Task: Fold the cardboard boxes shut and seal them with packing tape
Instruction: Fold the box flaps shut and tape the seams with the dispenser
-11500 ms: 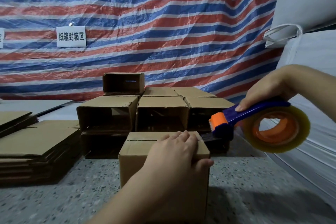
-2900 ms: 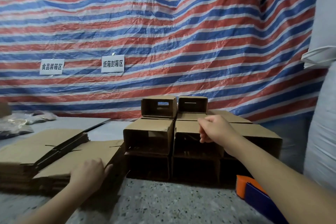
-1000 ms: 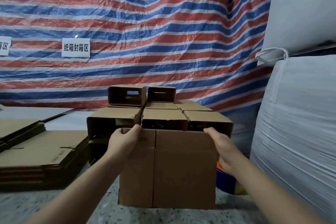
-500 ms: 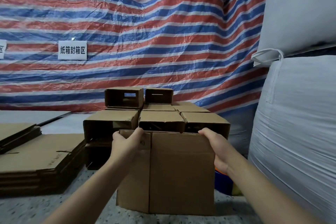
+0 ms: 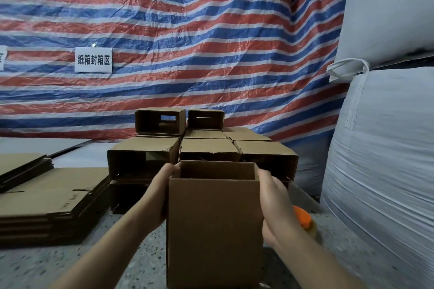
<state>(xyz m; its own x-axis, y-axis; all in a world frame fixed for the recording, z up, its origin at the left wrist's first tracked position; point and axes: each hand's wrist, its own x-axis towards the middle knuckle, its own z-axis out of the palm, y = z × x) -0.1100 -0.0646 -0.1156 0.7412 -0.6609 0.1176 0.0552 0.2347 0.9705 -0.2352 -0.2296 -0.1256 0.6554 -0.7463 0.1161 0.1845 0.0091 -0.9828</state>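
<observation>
Fingers of the left hand (image 5: 162, 192) and right hand (image 5: 273, 202) grasp the sides of an upright, open-topped cardboard box (image 5: 213, 225) standing on the speckled tabletop (image 5: 131, 258), before stacked boxes (image 5: 204, 150).

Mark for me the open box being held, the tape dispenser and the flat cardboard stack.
open box (image 5: 215, 230), head view, on its front wall.
tape dispenser (image 5: 303, 218), head view, on its orange part behind the right wrist.
flat cardboard stack (image 5: 47, 197), head view, on the top sheet.
</observation>
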